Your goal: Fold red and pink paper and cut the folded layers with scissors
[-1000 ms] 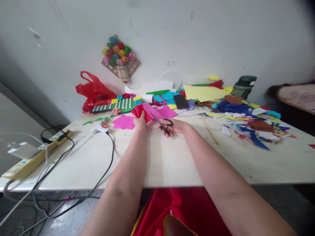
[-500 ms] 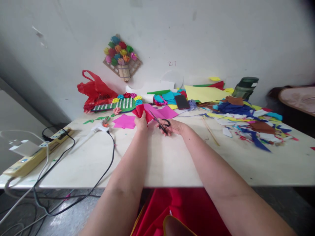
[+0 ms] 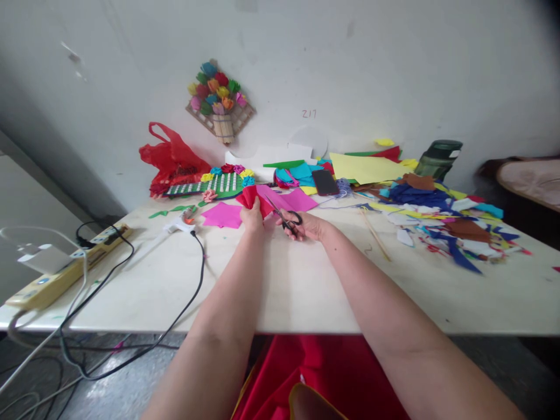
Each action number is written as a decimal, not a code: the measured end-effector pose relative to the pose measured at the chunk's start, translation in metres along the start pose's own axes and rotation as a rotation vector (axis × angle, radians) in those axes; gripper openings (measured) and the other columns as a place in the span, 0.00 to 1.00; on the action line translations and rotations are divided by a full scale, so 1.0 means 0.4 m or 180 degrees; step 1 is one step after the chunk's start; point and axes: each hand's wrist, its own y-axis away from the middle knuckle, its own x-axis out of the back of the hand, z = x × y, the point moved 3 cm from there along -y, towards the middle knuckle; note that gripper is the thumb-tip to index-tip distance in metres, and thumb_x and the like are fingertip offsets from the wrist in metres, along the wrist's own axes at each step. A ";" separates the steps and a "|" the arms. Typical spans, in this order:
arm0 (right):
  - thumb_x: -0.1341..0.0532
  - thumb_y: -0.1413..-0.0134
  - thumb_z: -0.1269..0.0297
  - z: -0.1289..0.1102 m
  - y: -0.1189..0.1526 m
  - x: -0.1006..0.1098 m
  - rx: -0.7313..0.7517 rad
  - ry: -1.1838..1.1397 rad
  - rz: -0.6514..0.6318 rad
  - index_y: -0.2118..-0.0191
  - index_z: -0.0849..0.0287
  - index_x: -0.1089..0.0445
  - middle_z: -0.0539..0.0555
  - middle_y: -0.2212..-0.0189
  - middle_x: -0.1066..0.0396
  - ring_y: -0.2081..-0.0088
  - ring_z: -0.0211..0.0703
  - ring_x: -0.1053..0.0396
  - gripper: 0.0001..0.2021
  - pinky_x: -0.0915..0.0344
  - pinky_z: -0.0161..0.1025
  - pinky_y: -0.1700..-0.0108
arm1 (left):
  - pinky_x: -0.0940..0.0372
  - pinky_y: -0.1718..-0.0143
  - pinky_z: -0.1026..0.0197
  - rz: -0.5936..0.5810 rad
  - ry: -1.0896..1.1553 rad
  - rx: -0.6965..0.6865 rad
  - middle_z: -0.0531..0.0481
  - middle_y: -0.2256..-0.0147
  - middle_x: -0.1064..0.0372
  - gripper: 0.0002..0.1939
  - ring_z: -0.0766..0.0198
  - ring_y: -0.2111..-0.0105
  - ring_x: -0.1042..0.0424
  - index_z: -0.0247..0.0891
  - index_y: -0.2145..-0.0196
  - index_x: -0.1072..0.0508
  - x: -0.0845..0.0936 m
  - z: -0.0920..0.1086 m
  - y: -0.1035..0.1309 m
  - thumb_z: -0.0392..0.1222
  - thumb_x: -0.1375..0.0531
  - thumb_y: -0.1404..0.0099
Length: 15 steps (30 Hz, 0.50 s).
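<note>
My left hand [image 3: 252, 216] is closed on a piece of red paper [image 3: 248, 196], thumb on top. In my right hand [image 3: 310, 226] is a pair of black-handled scissors [image 3: 289, 221], with fingers through the loops. Its blades point up and left, beside the right edge of the red paper; whether they touch it I cannot tell. Flat on the table lie a magenta sheet [image 3: 222, 215] left of my left hand and another magenta sheet [image 3: 295, 199] behind the scissors.
A white glue gun [image 3: 177, 224] with a black cord lies left, near a power strip [image 3: 61, 277]. At the back are a red plastic bag [image 3: 172, 154], a flower-trimmed green panel [image 3: 225, 185] and a phone [image 3: 325, 182]. Scraps [image 3: 455, 224] and a dark bottle [image 3: 438, 158] stand right; a thin stick [image 3: 375, 235] lies nearer.
The view has shifted very slightly. Both hands, the red paper and the scissors keep nearly the same positions.
</note>
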 end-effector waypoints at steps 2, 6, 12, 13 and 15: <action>0.45 0.48 0.43 -0.001 0.000 -0.001 -0.0006 -0.0017 0.0004 0.62 0.61 0.36 0.47 0.82 0.36 0.85 0.32 0.38 0.23 0.49 0.27 0.89 | 0.34 0.68 0.62 0.0012 -0.0016 0.0005 0.47 0.72 0.31 0.11 0.63 0.70 0.29 0.33 0.69 0.30 0.000 0.001 0.000 0.44 0.38 0.47; 0.45 0.48 0.43 0.000 -0.005 0.000 0.0010 -0.0042 -0.0018 0.62 0.61 0.36 0.47 0.83 0.37 0.84 0.32 0.38 0.22 0.50 0.27 0.89 | 0.33 0.69 0.63 0.0028 -0.0011 0.0057 0.47 0.72 0.31 0.11 0.64 0.71 0.29 0.33 0.69 0.30 0.000 0.000 -0.001 0.43 0.38 0.47; 0.45 0.47 0.44 0.006 -0.009 0.002 0.0045 -0.0072 -0.0032 0.62 0.61 0.36 0.47 0.83 0.37 0.85 0.32 0.38 0.22 0.50 0.27 0.89 | 0.33 0.70 0.63 0.0052 0.0002 0.0106 0.47 0.72 0.31 0.09 0.64 0.71 0.29 0.33 0.70 0.30 0.001 0.008 0.004 0.42 0.38 0.46; 0.45 0.47 0.44 0.007 -0.008 0.002 0.0050 -0.0083 -0.0032 0.62 0.61 0.36 0.47 0.83 0.37 0.85 0.32 0.38 0.22 0.51 0.27 0.89 | 0.34 0.70 0.63 0.0055 0.0011 0.0110 0.47 0.72 0.32 0.09 0.64 0.72 0.29 0.33 0.70 0.30 0.001 0.009 0.005 0.41 0.39 0.46; 0.45 0.47 0.44 0.007 -0.008 0.001 0.0048 -0.0106 -0.0031 0.62 0.61 0.36 0.47 0.83 0.37 0.85 0.32 0.38 0.22 0.51 0.27 0.89 | 0.34 0.70 0.64 0.0056 0.0012 0.0105 0.48 0.73 0.32 0.09 0.65 0.73 0.30 0.33 0.70 0.30 0.002 0.009 0.005 0.42 0.39 0.46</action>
